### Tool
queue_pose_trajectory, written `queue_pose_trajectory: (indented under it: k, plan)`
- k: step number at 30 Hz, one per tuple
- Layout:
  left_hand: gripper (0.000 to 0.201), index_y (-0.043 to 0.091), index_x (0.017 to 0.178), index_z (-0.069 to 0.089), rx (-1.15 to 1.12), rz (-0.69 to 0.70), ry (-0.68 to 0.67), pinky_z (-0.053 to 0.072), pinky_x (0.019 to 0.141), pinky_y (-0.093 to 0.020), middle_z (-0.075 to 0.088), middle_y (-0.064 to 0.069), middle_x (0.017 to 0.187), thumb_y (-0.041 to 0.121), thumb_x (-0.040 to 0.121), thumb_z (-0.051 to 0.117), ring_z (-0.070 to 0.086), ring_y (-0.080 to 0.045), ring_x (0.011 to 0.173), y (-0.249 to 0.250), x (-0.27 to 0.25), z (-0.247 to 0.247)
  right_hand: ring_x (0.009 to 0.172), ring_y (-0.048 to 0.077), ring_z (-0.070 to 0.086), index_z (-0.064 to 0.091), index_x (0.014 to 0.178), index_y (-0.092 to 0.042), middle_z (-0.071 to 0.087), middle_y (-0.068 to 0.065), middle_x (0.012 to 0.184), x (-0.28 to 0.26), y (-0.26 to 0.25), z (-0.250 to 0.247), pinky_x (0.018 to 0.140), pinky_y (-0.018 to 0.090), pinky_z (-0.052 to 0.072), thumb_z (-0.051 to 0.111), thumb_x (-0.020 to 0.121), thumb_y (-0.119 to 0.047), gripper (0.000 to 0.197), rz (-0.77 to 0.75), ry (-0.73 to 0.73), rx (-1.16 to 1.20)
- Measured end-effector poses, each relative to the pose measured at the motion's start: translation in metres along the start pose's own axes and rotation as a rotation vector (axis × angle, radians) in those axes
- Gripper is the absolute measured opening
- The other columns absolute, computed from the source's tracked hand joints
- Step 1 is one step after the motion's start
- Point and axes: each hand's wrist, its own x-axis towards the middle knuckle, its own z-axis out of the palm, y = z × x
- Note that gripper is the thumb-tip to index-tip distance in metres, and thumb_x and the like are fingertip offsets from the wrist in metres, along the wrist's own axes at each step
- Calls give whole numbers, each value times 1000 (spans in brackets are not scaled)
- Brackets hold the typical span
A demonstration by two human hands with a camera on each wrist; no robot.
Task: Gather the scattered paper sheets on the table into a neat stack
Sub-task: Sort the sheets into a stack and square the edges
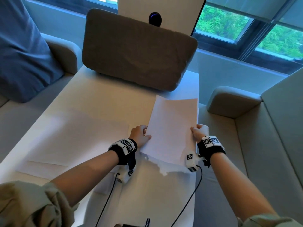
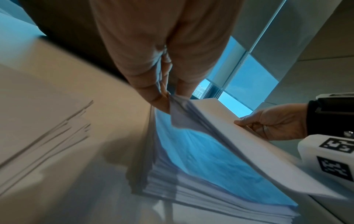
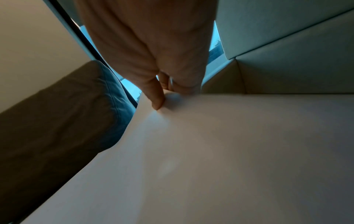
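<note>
A bundle of white paper sheets [image 1: 172, 128] is held above the right side of the white table [image 1: 101, 102], tilted up at its far end. My left hand [image 1: 141, 135] pinches its left edge, thumb on top. My right hand [image 1: 199, 131] grips its right edge. In the left wrist view the held sheets [image 2: 239, 144] fan apart above a thicker pile [image 2: 191, 189] on the table, and the left hand [image 2: 162, 97] pinches their corner. In the right wrist view my right hand [image 3: 164, 91] has its thumb on the top sheet [image 3: 210, 151]. More loose sheets [image 1: 73, 140] lie spread over the table's left half.
A brown cushion [image 1: 137, 51] stands on the table's far end, with a white panel and dark round device behind it. Grey sofa seats flank the table; a blue pillow [image 1: 21, 51] lies on the left one. Windows run behind at the right. Black cables hang from my wrists.
</note>
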Motion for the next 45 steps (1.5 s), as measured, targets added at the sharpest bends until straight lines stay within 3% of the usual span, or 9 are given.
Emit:
queue_pose_trajectory:
  k: [9,15,26,28,30,32,35,40,45]
  plan:
    - [36,12,119,62,-67,-56,77,38,77,-14,68,-5,106,14,83,68,57,-11,87,-4,7,5,74,20,50,60,98,18,63,35,101,12,10,15,69,32,44,59,84,2,22,59,53,89]
    - [34,12,117,64,-109,-54,83,41,80,-14,68,-2,104,11,83,69,57,-9,80,-4,7,10,84,23,62,68,100,2,66,13,90,13,11,11,90,44,53,65,85,-4,17,82,89,99]
    - [36,8,125,58,-59,-77,80,39,94,-17,64,-6,118,14,90,62,60,-19,107,-12,4,10,117,26,56,60,124,-4,63,11,122,-10,3,1,103,29,40,59,84,-4,40,99,120,-156]
    - [28,9,122,58,-89,-84,74,36,90,-18,61,-6,115,14,95,53,57,-19,108,-13,4,11,123,28,51,57,127,-3,58,12,129,-13,3,-4,103,29,37,56,87,-5,41,97,108,-227]
    - [12,16,91,54,-72,-69,64,35,75,-24,54,-2,84,13,97,44,51,-17,78,-14,3,15,115,31,54,61,119,-2,61,12,121,-17,7,-5,96,28,40,53,88,-6,32,106,70,-277]
    - [24,14,74,34,-41,-67,60,24,62,-27,34,1,63,12,97,38,31,-15,58,-13,1,19,90,29,50,59,82,-7,58,9,85,-20,16,-4,80,25,37,49,87,-4,12,122,26,-312]
    - [30,14,70,25,-48,-60,44,17,56,-31,29,0,60,11,98,35,26,-16,53,-6,-3,23,80,23,34,29,58,-15,30,-1,59,-30,23,1,71,23,27,45,86,1,37,111,13,-336]
    - [29,17,71,26,-31,-61,7,20,55,-32,32,0,62,12,99,34,32,-14,54,1,-9,25,79,29,41,34,61,-13,42,5,65,-47,20,2,68,26,30,46,87,-1,31,89,-2,-356]
    - [32,16,69,24,7,-117,-34,23,61,-31,34,-2,66,14,98,35,37,-24,71,-2,-14,24,105,36,54,55,99,-4,58,24,112,-59,21,-1,82,29,39,47,91,-8,12,156,-42,-382]
